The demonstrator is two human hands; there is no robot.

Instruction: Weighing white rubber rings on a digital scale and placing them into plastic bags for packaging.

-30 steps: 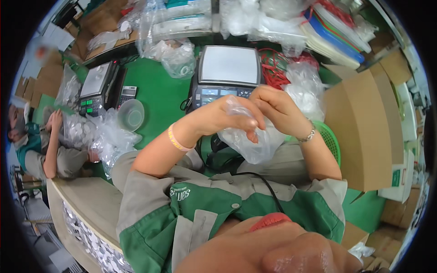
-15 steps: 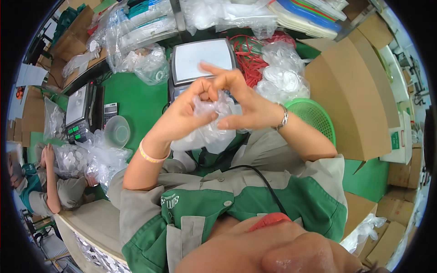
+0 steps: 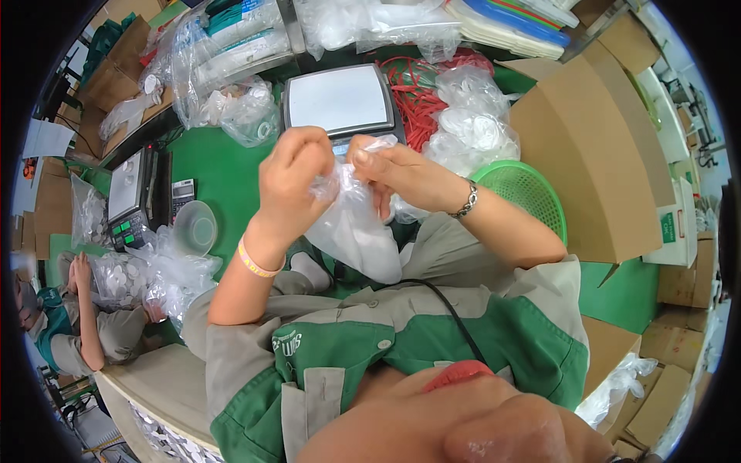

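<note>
Clear plastic bag hung between both hands above the lap, its mouth pinched at the top, just in front of the digital scale on the green surface. Left hand closed on one edge of the mouth; right hand closed on the other edge, fingertips close together. Judged best practice: rub the film layers apart near the rim, keep the grip light, hold the bag upright. Green basket stood just right; cardboard box beyond it.
</note>
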